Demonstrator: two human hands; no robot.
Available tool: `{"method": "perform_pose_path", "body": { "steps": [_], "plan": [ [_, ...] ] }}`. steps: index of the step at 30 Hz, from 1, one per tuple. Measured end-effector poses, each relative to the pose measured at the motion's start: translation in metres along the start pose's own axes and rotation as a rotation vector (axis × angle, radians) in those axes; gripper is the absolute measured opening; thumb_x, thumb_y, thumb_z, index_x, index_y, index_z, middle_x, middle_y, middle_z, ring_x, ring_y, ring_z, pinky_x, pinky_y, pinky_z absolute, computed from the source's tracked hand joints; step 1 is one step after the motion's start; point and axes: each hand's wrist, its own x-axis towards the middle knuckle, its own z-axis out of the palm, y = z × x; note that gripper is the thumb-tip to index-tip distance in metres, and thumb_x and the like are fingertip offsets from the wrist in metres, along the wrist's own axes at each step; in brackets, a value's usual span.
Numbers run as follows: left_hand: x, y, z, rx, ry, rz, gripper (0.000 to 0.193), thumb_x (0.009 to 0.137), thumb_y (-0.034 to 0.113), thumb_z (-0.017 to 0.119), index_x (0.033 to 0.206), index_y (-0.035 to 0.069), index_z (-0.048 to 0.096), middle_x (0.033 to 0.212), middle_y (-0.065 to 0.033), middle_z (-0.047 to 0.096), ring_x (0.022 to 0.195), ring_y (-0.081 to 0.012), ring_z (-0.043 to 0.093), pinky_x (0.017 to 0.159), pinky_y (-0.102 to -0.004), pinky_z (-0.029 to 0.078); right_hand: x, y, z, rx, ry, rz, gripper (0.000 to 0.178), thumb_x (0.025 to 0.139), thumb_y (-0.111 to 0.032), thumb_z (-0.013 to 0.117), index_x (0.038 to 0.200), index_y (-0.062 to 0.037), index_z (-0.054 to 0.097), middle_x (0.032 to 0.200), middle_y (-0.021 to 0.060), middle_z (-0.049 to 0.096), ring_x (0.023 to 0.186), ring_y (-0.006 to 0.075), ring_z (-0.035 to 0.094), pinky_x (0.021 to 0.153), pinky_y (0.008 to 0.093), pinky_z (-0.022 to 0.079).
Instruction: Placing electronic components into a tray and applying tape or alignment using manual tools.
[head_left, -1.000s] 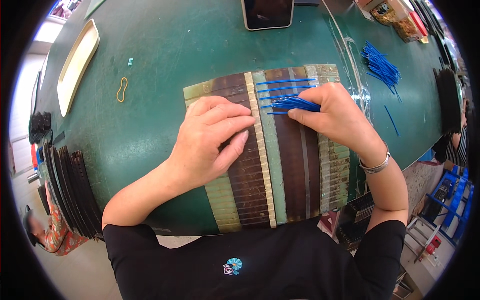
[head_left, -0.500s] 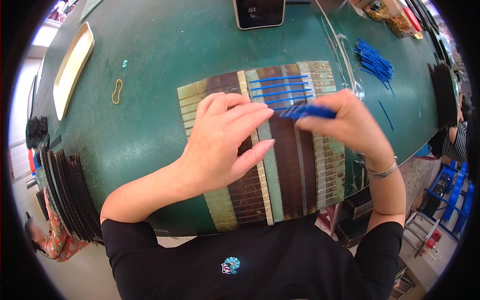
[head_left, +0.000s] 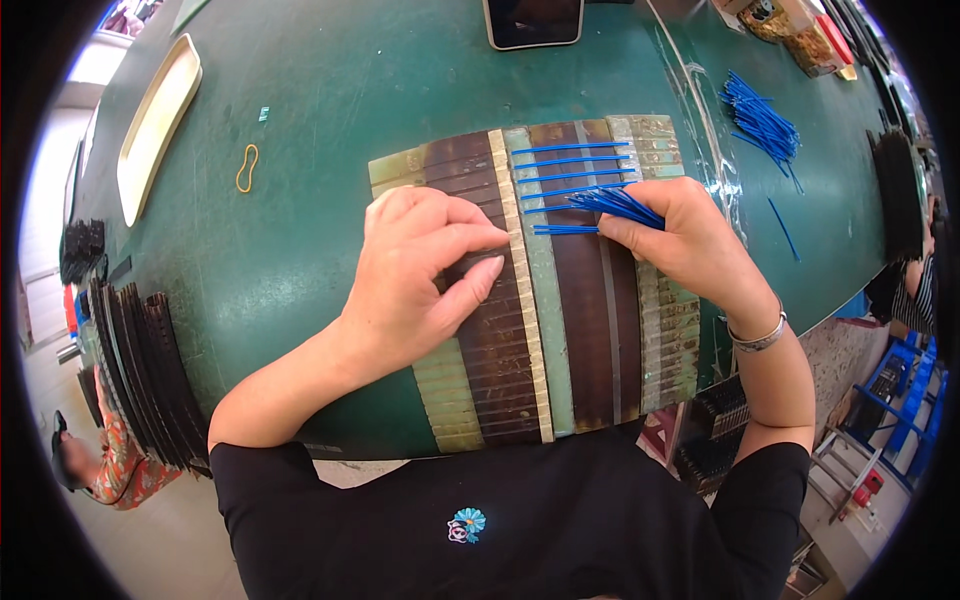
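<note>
A slotted board [head_left: 590, 330] of pale green and dark brown strips lies in front of me. Across its far right part run several thin blue wires [head_left: 572, 163], roughly parallel. My right hand [head_left: 690, 225] is closed round a bundle of the same blue wires [head_left: 622, 205], their ends fanning out leftward over the board. Below that bundle, one or two wires [head_left: 562, 230] reach left from by the right fingertips. My left hand [head_left: 410, 265] hovers over the board's left half, thumb and forefinger apart with nothing visible between them.
A pile of blue wires [head_left: 762, 115] and a single stray wire [head_left: 785, 228] lie right on the green table [head_left: 320, 90]. Left are a shallow cream tray [head_left: 158, 130], a rubber band [head_left: 246, 168] and stacked dark strips [head_left: 140, 370]. A phone [head_left: 533, 22] lies at the back.
My left hand has drawn back leftward from the wires, its thumb and forefinger closer together. The right hand has lowered slightly with its bundle; one or two wires now show below it.
</note>
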Motion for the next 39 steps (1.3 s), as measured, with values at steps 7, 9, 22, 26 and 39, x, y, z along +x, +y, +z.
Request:
{"method": "perform_pose_path", "body": {
  "steps": [7, 9, 22, 26, 39],
  "plan": [
    [-0.004, 0.007, 0.012, 0.05, -0.067, 0.229, 0.029, 0.073, 0.005, 0.072, 0.102, 0.008, 0.069, 0.108, -0.0026, 0.067, 0.099, -0.0236, 0.058, 0.095, -0.0415, 0.04, 0.005, -0.001, 0.008, -0.123, 0.059, -0.131, 0.019, 0.089, -0.011, 0.067, 0.079, 0.0041, 0.062, 0.059, 0.0059, 0.054, 0.053, 0.0105, 0.049, 0.051, 0.0289, 0.04],
    [-0.004, 0.015, 0.016, 0.133, -0.081, 0.229, 0.031, 0.073, 0.006, 0.072, 0.104, 0.007, 0.069, 0.11, -0.0031, 0.066, 0.101, -0.024, 0.057, 0.095, -0.0421, 0.04, 0.006, -0.001, 0.01, -0.155, 0.088, -0.164, 0.018, 0.088, -0.011, 0.067, 0.08, 0.0041, 0.062, 0.059, 0.0086, 0.055, 0.052, 0.0134, 0.049, 0.052, 0.0299, 0.041],
    [-0.004, 0.01, 0.007, 0.151, -0.034, 0.191, 0.033, 0.073, 0.004, 0.068, 0.106, 0.005, 0.068, 0.116, -0.0061, 0.065, 0.108, -0.0264, 0.055, 0.095, -0.0427, 0.041, -0.016, -0.004, 0.002, -0.163, 0.093, -0.071, 0.015, 0.084, -0.011, 0.068, 0.088, 0.0033, 0.065, 0.066, 0.0171, 0.057, 0.056, 0.0221, 0.053, 0.057, 0.0334, 0.043],
    [-0.011, 0.006, 0.002, 0.115, -0.066, 0.179, 0.035, 0.073, 0.001, 0.068, 0.107, 0.005, 0.068, 0.119, -0.0066, 0.065, 0.108, -0.0278, 0.056, 0.094, -0.0417, 0.042, -0.008, 0.004, 0.011, -0.194, 0.108, -0.141, 0.014, 0.084, -0.011, 0.069, 0.087, 0.0031, 0.065, 0.066, 0.0176, 0.056, 0.055, 0.0209, 0.052, 0.057, 0.0335, 0.043],
    [-0.001, 0.028, 0.012, 0.031, -0.098, 0.133, 0.032, 0.074, 0.003, 0.07, 0.106, 0.005, 0.068, 0.113, -0.0062, 0.067, 0.103, -0.0263, 0.057, 0.091, -0.0396, 0.043, -0.032, 0.001, -0.013, 0.011, 0.139, 0.01, 0.01, 0.088, -0.01, 0.067, 0.086, 0.0007, 0.068, 0.065, 0.0017, 0.062, 0.061, 0.0064, 0.053, 0.056, 0.024, 0.043]
  ]
}}
